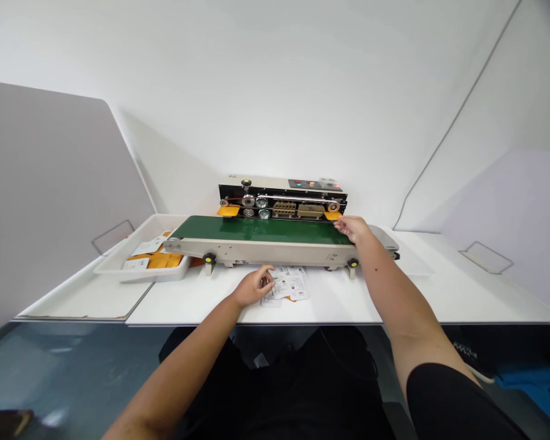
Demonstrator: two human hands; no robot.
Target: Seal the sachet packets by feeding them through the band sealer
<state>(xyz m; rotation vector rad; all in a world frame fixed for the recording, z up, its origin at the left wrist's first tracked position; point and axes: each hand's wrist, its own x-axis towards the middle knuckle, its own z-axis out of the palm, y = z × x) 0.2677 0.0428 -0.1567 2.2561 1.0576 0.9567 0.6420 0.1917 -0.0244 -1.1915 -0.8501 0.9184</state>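
Observation:
My right hand (351,228) reaches to the right end of a band sealing machine (284,195). Its fingers are pinched together at the edge of a small flat orange packet (332,216), partly hidden at the machine's slot. A similar orange packet (228,211) sticks out at the left end of the slot. Below the green conveyor belt (256,228), my left hand (253,287) rests at the table, fingers loosely curled and apart. Beside its fingertips lies a pile of packets with white printed labels (289,283); whether the fingers touch them is unclear.
To the left, a white plastic bin (152,221) holds several orange packets (165,261) with white labels. The conveyor stands on the white table (174,305) on short feet with black knobs. Metal wire handles (490,256) are at both sides. A wall rises behind the machine.

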